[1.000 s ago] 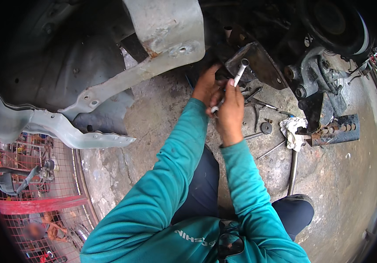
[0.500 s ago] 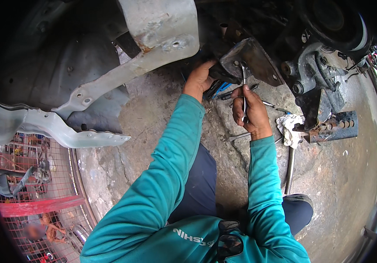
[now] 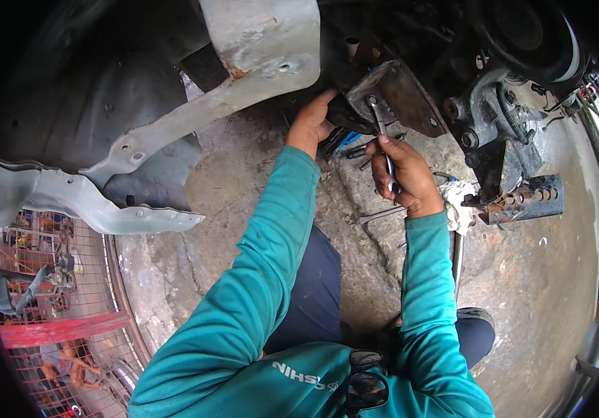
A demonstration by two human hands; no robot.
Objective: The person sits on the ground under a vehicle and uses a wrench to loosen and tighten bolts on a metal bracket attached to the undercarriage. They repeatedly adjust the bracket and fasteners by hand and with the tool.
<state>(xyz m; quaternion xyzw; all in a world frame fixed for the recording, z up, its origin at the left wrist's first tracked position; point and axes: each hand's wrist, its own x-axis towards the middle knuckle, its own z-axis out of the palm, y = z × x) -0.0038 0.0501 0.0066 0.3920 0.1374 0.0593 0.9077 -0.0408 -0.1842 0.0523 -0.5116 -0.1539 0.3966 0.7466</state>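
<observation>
- Wrench, slim and silver, slants up and leftward from the right hand, its ring end at the face of a dark, angled metal bracket near the upper middle.
- The right hand has its fingers clasped around the wrench's lower part, the thumb up along the shaft.
- The left hand is left of the bracket, beside a dark part; its fingertips are partly hidden, so I cannot tell whether they grip it.
- The two hands are apart; teal sleeves rise from below.
- On the concrete floor lie dark and blue tools and a metal rod.
- To the right, a white rag sits beside a rusty, holed metal piece.
- At left, a bent grey panel stretches above red wire mesh.
</observation>
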